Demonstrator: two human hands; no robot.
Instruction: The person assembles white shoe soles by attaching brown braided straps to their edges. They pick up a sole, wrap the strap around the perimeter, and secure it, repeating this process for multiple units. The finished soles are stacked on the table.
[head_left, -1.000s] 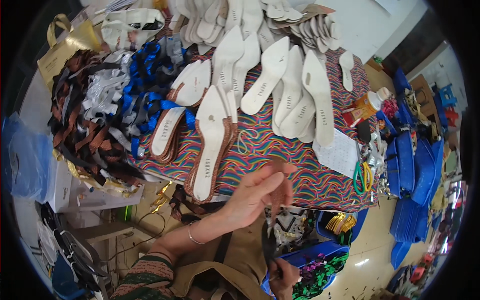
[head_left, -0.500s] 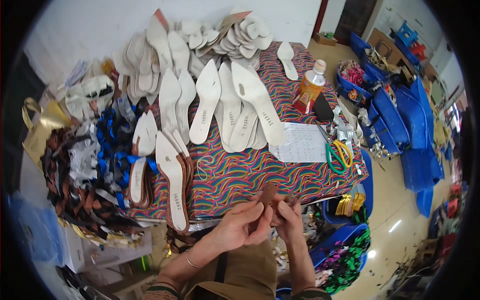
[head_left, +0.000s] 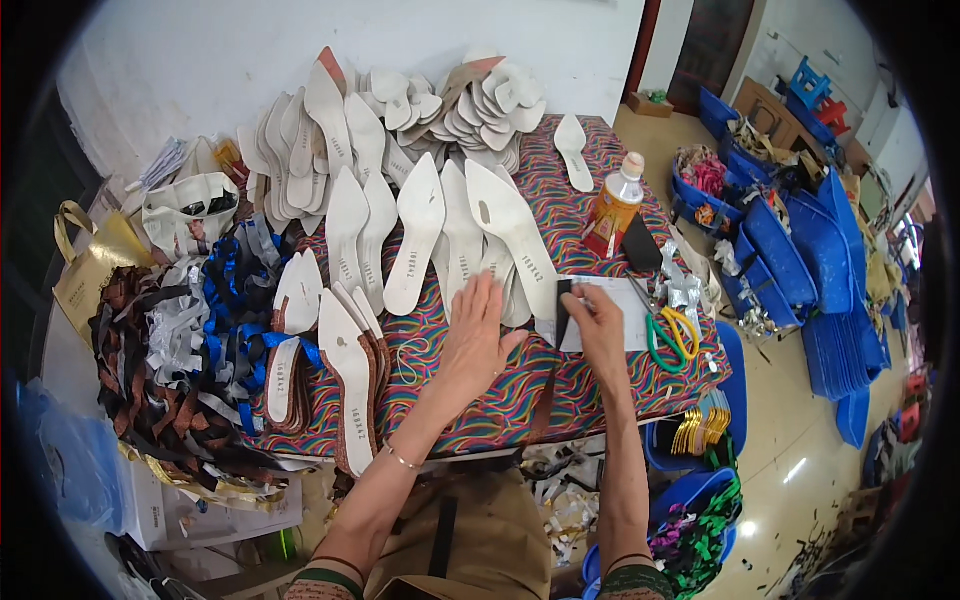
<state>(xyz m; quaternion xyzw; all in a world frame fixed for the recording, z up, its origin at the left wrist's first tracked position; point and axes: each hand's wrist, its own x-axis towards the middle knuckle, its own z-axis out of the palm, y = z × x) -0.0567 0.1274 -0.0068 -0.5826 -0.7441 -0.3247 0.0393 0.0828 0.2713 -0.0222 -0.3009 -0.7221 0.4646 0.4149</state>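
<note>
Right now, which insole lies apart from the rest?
The insole just beyond the bottle, slightly to its left. It lies alone, while the others crowd together in groups.

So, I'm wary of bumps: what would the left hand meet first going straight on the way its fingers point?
Most likely the white insoles: the left hand overlaps their lower ends in the picture, though whether it touches them is unclear.
</note>
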